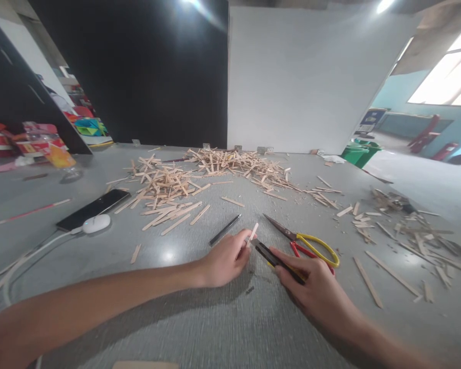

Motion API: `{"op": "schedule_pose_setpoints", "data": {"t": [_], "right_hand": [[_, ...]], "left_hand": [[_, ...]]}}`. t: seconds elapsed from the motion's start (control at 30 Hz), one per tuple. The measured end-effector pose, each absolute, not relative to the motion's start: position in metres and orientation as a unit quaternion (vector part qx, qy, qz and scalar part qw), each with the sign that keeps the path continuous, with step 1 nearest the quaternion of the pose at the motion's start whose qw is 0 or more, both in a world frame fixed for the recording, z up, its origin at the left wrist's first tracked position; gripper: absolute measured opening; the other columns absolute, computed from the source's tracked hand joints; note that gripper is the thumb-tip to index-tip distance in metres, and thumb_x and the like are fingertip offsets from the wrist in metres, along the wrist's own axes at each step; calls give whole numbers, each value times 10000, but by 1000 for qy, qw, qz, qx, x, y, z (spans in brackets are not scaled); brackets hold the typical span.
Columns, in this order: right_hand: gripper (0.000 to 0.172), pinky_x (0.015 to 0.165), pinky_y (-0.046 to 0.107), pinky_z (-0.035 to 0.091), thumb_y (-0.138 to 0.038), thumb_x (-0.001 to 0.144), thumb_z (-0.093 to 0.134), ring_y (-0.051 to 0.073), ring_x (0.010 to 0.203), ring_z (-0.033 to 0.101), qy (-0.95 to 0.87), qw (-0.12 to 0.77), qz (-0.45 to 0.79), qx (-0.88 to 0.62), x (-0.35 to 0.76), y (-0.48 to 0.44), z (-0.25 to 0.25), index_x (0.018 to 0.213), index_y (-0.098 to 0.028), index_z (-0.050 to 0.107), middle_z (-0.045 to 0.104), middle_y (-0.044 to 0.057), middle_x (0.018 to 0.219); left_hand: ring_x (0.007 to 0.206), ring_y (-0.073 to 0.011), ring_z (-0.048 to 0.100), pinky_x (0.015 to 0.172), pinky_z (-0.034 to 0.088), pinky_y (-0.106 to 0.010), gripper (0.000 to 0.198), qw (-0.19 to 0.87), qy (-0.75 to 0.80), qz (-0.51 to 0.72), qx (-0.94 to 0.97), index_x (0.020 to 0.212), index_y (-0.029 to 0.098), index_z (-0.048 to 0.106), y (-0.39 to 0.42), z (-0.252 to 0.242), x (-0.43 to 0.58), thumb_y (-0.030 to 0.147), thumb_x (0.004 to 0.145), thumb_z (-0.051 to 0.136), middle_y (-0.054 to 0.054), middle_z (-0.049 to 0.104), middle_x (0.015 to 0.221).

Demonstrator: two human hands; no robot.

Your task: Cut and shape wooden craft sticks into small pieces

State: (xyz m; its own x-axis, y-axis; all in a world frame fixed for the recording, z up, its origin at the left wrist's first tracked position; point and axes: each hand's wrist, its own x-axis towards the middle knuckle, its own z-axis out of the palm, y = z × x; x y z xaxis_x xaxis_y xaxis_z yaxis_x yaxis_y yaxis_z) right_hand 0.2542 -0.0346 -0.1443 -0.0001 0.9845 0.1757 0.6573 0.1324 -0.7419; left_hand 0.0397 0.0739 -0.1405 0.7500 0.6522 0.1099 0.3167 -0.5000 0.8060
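Pinched in my left hand (pixel 226 260) is a short wooden stick (pixel 254 231), its pale end pointing up and away. My right hand (pixel 311 284) is closed around a black utility knife (pixel 276 259) with yellow on its body. The knife's front end meets the stick close to my left fingertips; whether the blade cuts into it I cannot tell. Just beyond the knife lie scissors (pixel 297 241) with one yellow and one red handle, partly covered by my right hand. A dark pen (pixel 225 229) rests on the table behind my left hand.
Loose wooden sticks (pixel 165 182) form heaps at the back of the grey table (pixel 200 328). More sticks and scraps (pixel 418 241) spread over the right side. At left are a black phone (pixel 94 209) and a white device (pixel 96 223) on a cable. Upright panels (pixel 292 77) stand behind.
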Motion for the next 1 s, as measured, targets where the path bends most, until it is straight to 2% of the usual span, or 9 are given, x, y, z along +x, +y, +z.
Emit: {"op": "schedule_pose_setpoints", "data": {"t": [0.07,0.2,0.23,0.33,0.4,0.53,0.77,0.93,1.0], "right_hand": [[401,637,305,631,-310,971,597,220,743,758,-647,361,257,-620,252,-36,-146,1329,-196,739,829,55,892],[452,355,233,473,-365,988,574,138,374,560,-625,357,293,-629,248,-38,-149,1383,-186,703,760,10,656],[454,364,234,483,-369,986,574,142,382,568,-628,365,280,-627,247,-39,-149,1380,-186,706,758,13,654],[421,626,291,626,-349,972,595,205,669,739,-644,407,218,-610,246,-40,-148,1336,-193,738,821,61,857],[413,713,311,640,-332,969,598,225,787,767,-650,424,193,-600,246,-41,-147,1336,-202,737,833,66,935],[415,600,285,630,-335,976,596,241,824,785,-652,431,179,-598,247,-43,-146,1354,-219,722,842,55,928],[379,857,373,638,-325,952,636,247,913,797,-665,450,112,-585,252,-39,-148,1299,-227,753,849,52,985],[359,777,358,638,-301,956,637,255,906,794,-669,458,105,-576,252,-39,-149,1286,-233,758,844,66,1013],[350,724,354,636,-313,956,647,240,795,783,-652,470,128,-581,251,-41,-150,1280,-238,756,837,68,943]], "left_hand": [[541,-133,461,543,317,-252,228,429,288,206,831,1202,178,547,74,-140,40,305,1019,495,51,551,637],[496,-115,489,503,358,-234,196,492,288,209,795,1180,203,489,72,-140,41,347,1051,466,43,591,697],[484,-109,496,495,375,-230,205,510,286,213,783,1195,210,466,71,-139,42,366,1063,447,40,604,725],[489,-104,532,461,400,-213,249,562,279,228,744,1236,231,410,68,-133,44,429,1085,407,30,616,790],[499,-104,551,437,396,-200,271,594,270,234,721,1253,239,402,67,-126,44,449,1083,419,31,610,795],[491,-98,570,428,404,-186,304,643,247,234,686,1290,240,410,65,-111,42,439,1070,481,31,617,784],[471,-87,540,421,411,-182,338,683,230,226,656,1311,203,445,64,-97,41,391,1050,552,20,623,744],[470,-89,549,416,412,-185,335,684,230,213,658,1333,195,455,66,-93,41,362,1056,543,14,628,747],[477,-91,563,424,422,-187,340,678,235,212,664,1352,197,454,67,-92,40,353,1061,536,12,633,761]]}}
